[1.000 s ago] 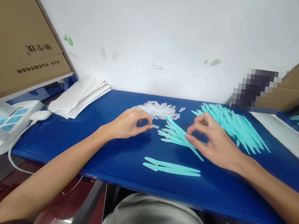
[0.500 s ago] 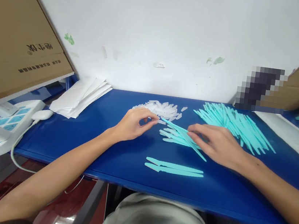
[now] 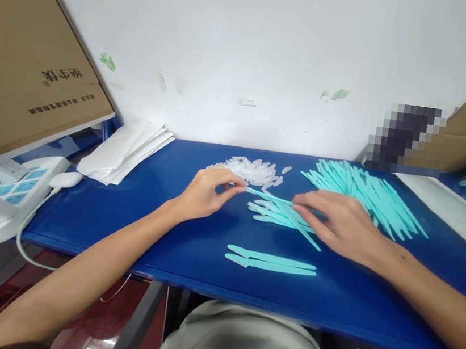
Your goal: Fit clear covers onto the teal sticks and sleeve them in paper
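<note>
Left hand (image 3: 207, 194) pinches what seems a small clear cap (image 3: 245, 188) at the tip of a slim, smooth teal plastic stick (image 3: 272, 197); right hand (image 3: 336, 223) grips its shaft between thumb and fingers, just over the glossy blue worktop (image 3: 165, 234).

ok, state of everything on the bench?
Teal stick: held between both hands.
Left hand: fingers pinching its tip.
Right hand: gripping it too.
Clear caps: loose heap.
Stick pile: loose, fanned.
Two sticks: flat, side by side.
Paper stack: fanned out.
</note>
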Available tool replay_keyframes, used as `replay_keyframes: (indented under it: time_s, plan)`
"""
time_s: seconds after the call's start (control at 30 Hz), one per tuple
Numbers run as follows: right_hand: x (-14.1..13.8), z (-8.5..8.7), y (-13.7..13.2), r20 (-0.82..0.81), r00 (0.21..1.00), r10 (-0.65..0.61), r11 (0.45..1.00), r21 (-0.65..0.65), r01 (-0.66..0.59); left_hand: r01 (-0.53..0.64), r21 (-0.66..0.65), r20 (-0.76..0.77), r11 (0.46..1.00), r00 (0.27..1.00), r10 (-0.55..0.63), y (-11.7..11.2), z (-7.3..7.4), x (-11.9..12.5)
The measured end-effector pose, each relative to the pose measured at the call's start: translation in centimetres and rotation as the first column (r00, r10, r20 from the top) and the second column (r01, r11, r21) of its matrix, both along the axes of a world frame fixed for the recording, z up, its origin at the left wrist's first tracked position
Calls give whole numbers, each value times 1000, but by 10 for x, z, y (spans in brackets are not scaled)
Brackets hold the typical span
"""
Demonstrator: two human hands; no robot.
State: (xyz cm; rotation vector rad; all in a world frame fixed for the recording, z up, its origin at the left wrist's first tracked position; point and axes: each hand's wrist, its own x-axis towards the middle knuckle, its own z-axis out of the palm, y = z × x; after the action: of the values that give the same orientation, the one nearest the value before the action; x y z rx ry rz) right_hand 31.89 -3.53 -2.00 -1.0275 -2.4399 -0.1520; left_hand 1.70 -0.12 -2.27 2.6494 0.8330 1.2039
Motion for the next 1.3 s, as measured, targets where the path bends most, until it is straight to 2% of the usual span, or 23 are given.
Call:
replay_keyframes:
  time_s: [0.13, 0.2, 0.3, 0.4, 0.47, 0.53, 0.6, 0.67, 0.77, 0.87, 0.97, 1.07, 1.2, 1.3]
  plan:
    - [-8, 0, -6, -28, 998, 48, 999, 7, -48, 88, -55, -16, 995, 996, -89, -2, -5, 8]
    - [-10, 0, -8, -43, 998, 51, 999, 15, -51, 83, -74, -67, 994, 994, -88, 1, -7, 8]
    - [-11, -1, -7, -25, 997, 70, 997, 39, -69, -32, -38, -242, 999, 970, 22, 10, -7, 0]
    - [-11, -4, -6, 26, 998, 61, 997, 49, -62, -191, 56, -427, 980, 882, 197, 20, -7, -13]
    - [-10, -5, -6, 13, 1000, 10, 998, 59, -10, -242, 100, -507, 965, 822, 258, 23, -8, -19]
    - [-10, -5, -9, -52, 998, -33, 997, 63, 36, -251, 111, -557, 962, 786, 270, 24, -8, -21]
    - [-11, -2, -14, -130, 991, -25, 999, 37, 30, -245, 110, -581, 963, 771, 263, 22, -7, -20]
    - [-12, 1, -20, -151, 987, 49, 999, -3, -50, -232, 103, -598, 967, 763, 247, 20, -6, -18]
    - [-16, 4, -25, -41, 969, 245, 965, -85, -247, -214, 86, -617, 973, 756, 220, 19, -4, -15]
    - [-20, 5, -26, 52, 936, 349, 914, -236, -328, -186, 56, -627, 981, 758, 180, 19, -2, -15]
    - [-21, 5, -27, 69, 938, 339, 885, -361, -294, -154, 35, -622, 987, 770, 142, 18, 0, -16]
    - [-20, 6, -28, 82, 956, 283, 883, -410, -227, -149, 28, -611, 988, 780, 135, 18, 1, -16]
    - [-18, 8, -28, 143, 965, 222, 908, -392, -151, -192, 56, -596, 980, 781, 187, 18, 0, -18]
    - [-17, 7, -26, 217, 954, 208, 931, -343, -125, -244, 93, -612, 965, 751, 248, 20, -3, -19]
